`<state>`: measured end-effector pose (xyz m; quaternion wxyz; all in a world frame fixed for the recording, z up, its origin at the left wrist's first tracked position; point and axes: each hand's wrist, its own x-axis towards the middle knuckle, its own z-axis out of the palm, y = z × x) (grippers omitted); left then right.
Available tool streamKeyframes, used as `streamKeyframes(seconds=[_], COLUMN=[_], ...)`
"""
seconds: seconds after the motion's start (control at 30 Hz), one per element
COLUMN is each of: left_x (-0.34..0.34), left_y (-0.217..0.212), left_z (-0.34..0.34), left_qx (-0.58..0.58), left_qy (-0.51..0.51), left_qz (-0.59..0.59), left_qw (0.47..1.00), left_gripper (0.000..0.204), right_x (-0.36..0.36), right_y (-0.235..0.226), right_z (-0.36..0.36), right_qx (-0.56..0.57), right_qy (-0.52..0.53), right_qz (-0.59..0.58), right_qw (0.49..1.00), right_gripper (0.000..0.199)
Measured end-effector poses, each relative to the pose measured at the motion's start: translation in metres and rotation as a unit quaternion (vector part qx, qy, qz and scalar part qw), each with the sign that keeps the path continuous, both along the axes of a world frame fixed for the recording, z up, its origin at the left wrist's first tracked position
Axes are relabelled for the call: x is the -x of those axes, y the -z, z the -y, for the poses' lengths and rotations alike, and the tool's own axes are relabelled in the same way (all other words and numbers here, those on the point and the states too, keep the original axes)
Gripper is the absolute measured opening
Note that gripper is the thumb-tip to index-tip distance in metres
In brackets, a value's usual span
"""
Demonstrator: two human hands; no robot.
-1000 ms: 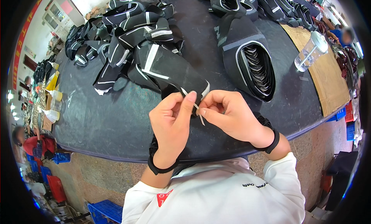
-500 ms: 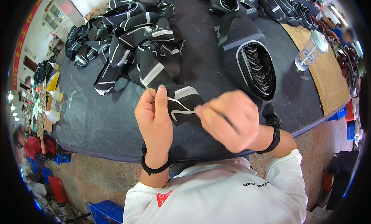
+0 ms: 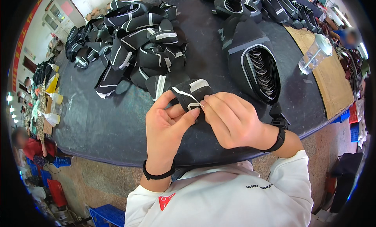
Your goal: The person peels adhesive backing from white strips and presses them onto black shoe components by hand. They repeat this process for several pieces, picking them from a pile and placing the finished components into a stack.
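Above the near part of the table, my left hand (image 3: 164, 123) holds a black shoe-upper piece (image 3: 187, 90) with its thumb in front and its fingers behind. A thin white strip (image 3: 190, 95) curves across the piece, and a wider grey-white patch lies on its upper edge. My right hand (image 3: 237, 119) is closed in a pinch at the piece's right side, on the strip's end; whether it grips the fabric too cannot be made out. Just beyond my left fingertips lies another black piece with a white band (image 3: 160, 85).
A heap of black shoe uppers (image 3: 137, 39) covers the table's far left. A nested stack of uppers (image 3: 239, 66) lies right of centre, more behind it. Cardboard (image 3: 333, 86) and a clear lidded jug (image 3: 315, 54) are at the right. People sit at both sides.
The piece has risen and tilted, moving slightly away from me. My left thumb has shifted to its lower edge. My right hand, blurred before, now pinches steadily at its right side.
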<state>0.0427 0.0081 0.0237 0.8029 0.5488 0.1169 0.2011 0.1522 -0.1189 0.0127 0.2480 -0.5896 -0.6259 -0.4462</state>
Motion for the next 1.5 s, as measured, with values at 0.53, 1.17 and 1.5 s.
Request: streamKeyframes(seconds=[0.53,1.17,1.5], left_x=[-0.002,-0.011,-0.008], left_y=[0.01,0.017,0.025], left_z=[0.007,0.018,0.017], left_qx=[0.041,-0.106,-0.247], left_qy=[-0.011,-0.076,-0.048], left_qz=[-0.02,-0.054,-0.08], left_qw=[0.999,0.99,0.965], left_gripper=[0.032,0.019,0.019], right_x=[-0.012,-0.019,0.0], right_y=[0.002,0.008,-0.016], right_z=[0.005,0.01,0.02], right_qx=[0.085,0.111,0.137], right_qy=[-0.018,-0.067,-0.087], right_qz=[-0.056,-0.22,-0.455], right_qw=[0.995,0.967,0.876], right_gripper=[0.033,0.025,0.027])
